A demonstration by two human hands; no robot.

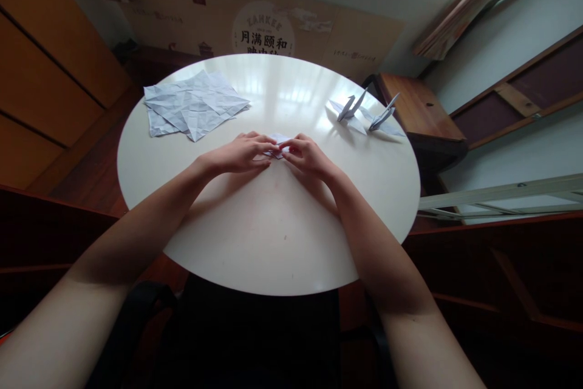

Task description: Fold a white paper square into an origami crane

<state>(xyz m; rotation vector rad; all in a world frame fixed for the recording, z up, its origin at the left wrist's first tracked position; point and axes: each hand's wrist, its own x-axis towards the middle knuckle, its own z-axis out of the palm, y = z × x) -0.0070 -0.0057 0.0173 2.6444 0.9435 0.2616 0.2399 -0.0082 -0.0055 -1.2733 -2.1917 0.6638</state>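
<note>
A small piece of folded paper point(279, 139) lies on the white table between my two hands, partly covered by the fingers. My left hand point(248, 152) reaches over its left side, fingers bent and pressing on the paper. From the other side my right hand point(306, 153) pinches the right edge, thumb and fingers close together. The fingertips of both hands almost meet over the paper. Its exact folded shape is too small and hidden to tell.
Creased paper sheets point(194, 104) lie in a pile at the table's back left. Two folded paper cranes point(350, 111) stand at the back right. The oval white table point(273, 243) has a wooden cabinet point(419, 107) beyond its right edge. Chair armrests flank me below.
</note>
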